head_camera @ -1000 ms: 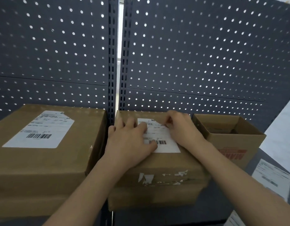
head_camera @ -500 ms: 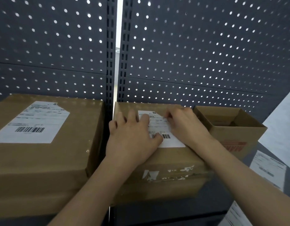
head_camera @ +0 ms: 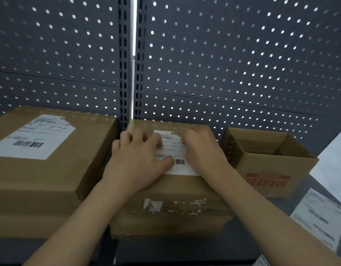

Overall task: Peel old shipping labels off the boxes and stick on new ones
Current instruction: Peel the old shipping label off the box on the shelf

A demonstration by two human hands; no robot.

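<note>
Since the earlier frames both hands have kept their places on the label [head_camera: 174, 147], while the view has tipped upward, so that the boxes sit lower against the pegboard [head_camera: 223, 64]. The label lies flat on top of the middle box [head_camera: 173, 191], between the two hands and partly under them. The left hand [head_camera: 135, 158] rests on it with fingers [head_camera: 154, 139] straight and spread, covering the label's left part, its thumb touching the left end of the barcode. The right hand [head_camera: 202, 150] has its fingers [head_camera: 187, 138] curled at the label's right edge; whether they pinch that edge or only press it is hidden. The label's long axis runs away from the person, roughly parallel to the left fingers, with the barcode end nearest the wrists and the clipped corner beyond the right fingertips. The right hand is nearer the exposed edge, so any lift or rub-down would probably start there, with the left hand steadying. Torn white scraps on the middle box's front face suggest that an old label has come off there. Beyond the left hand's outer side stands a labelled box [head_camera: 50, 175]; beyond the right wrist, an open box [head_camera: 271, 169] and loose label sheets [head_camera: 319, 217].
</note>
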